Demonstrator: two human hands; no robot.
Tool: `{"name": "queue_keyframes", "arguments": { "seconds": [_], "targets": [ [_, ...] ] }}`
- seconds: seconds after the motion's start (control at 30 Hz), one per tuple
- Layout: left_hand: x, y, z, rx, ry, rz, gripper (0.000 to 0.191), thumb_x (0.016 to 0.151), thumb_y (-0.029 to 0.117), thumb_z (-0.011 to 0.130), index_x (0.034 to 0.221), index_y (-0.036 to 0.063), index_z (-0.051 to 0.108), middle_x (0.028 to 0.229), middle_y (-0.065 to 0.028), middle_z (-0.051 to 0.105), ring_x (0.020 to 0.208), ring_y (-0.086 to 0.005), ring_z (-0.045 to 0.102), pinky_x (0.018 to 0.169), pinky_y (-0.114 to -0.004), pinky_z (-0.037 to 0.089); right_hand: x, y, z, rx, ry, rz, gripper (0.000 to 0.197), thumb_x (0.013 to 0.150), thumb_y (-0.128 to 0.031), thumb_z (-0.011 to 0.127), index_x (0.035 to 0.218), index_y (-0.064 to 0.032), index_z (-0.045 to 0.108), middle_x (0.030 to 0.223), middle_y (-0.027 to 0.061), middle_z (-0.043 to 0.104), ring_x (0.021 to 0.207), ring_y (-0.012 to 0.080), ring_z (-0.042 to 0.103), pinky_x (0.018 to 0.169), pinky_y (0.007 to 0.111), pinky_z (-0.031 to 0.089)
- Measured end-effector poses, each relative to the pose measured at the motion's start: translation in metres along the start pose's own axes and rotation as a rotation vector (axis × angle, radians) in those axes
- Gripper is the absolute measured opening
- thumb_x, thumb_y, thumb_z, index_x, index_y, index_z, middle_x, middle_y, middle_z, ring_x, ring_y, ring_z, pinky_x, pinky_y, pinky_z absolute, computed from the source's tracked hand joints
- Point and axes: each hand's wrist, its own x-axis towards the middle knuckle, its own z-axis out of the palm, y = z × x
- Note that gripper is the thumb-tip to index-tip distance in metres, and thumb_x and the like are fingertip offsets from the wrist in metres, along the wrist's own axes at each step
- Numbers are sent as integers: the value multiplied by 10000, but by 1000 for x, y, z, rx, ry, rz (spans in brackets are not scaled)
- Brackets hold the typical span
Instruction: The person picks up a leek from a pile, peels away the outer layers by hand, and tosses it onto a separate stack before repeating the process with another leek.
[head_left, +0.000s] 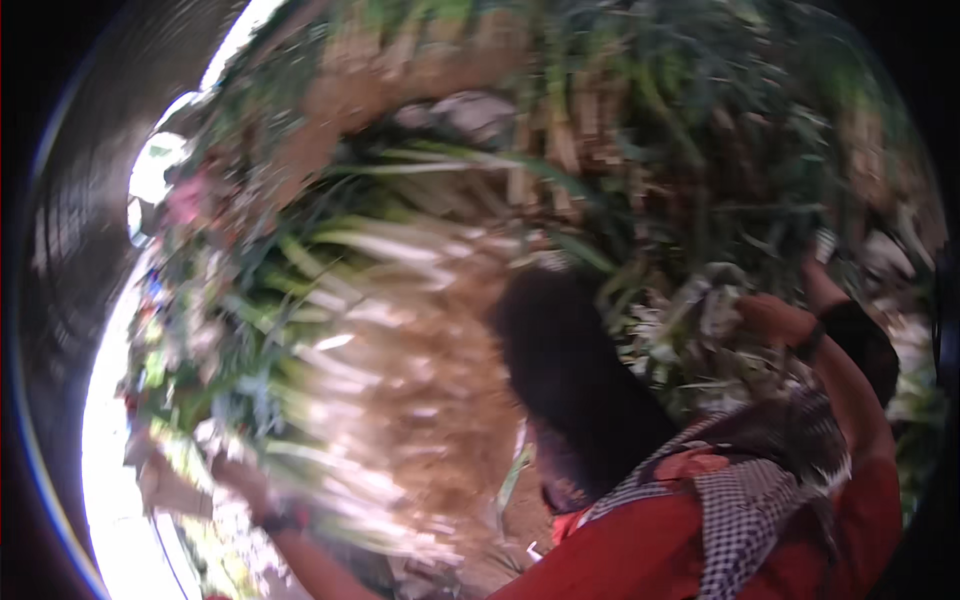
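Observation:
The picture is blurred. My left hand (244, 484) reaches out at the lower left, beside a pale tan object (174, 487) and the stalk ends; its grip is unclear. On the right, my right hand (776, 319) has its fingers curled against pale, crumpled leafy plant matter (712, 304), and blur hides whether it grips any. Between the hands lies a broad row of leeks or large green onions (367, 255), white stems side by side, with green leaves towards the left and brown roots (427, 405) towards the middle.
More bunched green stalks (570, 120) stretch along the top. A dark-clothed knee (555, 345) juts in beside the roots. Loose leaves and scraps (720, 367) lie near my right hand. A pale lump (476, 116) rests beyond the row. A dark curved surface (60, 247) borders the left.

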Motion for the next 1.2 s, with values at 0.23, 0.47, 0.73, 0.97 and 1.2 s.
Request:
{"name": "queue_keyframes", "arguments": {
  "seconds": [0.23,0.47,0.73,0.97,1.2],
  "targets": [
    [-12,-19,74,209,-183,80,419,911,241,531,1266,19,517,1308,-124,498,1181,-279,473,975,-353,410,41,15,1,64,-64,248,320,841,-226,584,1039,24,556,948,226,609,925,402,589,750,492,452],
    [-173,399,193,-895,-878,152,469,956,87,418,1417,20,362,1428,-95,426,1310,-189,421,1044,-282,378,100,46,6,191,117,194,247,864,-206,547,916,30,598,788,202,624,773,380,611,680,457,462],
    [-274,512,205,-1014,-1292,102,377,982,194,467,1289,-25,486,1241,-175,569,1177,-263,546,956,-376,452,214,69,18,728,711,126,236,924,-196,517,929,25,601,753,150,608,691,249,618,625,358,488],
    [-271,527,222,-975,-1357,-80,347,976,214,479,1204,-45,516,1100,-187,614,1008,-276,622,856,-371,520,340,60,54,584,606,437,299,849,-279,616,923,10,599,956,228,655,858,397,637,771,416,521],
    [-271,540,237,-981,-1427,-58,327,966,211,493,1149,-57,537,1026,-183,629,940,-262,636,828,-367,532,355,42,22,974,438,568,436,823,-311,652,1083,28,567,924,215,657,790,315,667,704,411,542]
  ]
}}
